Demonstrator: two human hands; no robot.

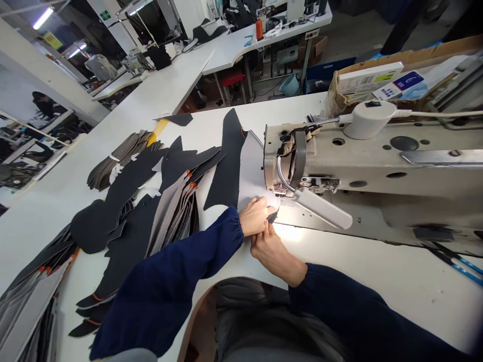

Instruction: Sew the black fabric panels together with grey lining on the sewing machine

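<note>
A fabric piece, black on one part [226, 156] and light grey on the other [252, 168], lies under the head of a sewing machine [302, 166]. My left hand [257, 216] rests on its grey near end, fingers pointing toward the needle area. Just below and to the right, my right hand [273, 249] pinches the dark near corner of the fabric between thumb and fingers. Both hands nearly touch each other. A white lamp [323, 207] on a bendable metal neck lights the stitching spot. The needle tip is hard to make out.
Stacks of black and grey cut pieces [132, 241] cover the table's left side, with a tied bundle [116, 158] behind them. Blue-handled scissors [458, 261] lie at the right edge. A cardboard box [334, 95] with small packets stands behind the machine. More worktables stand farther back.
</note>
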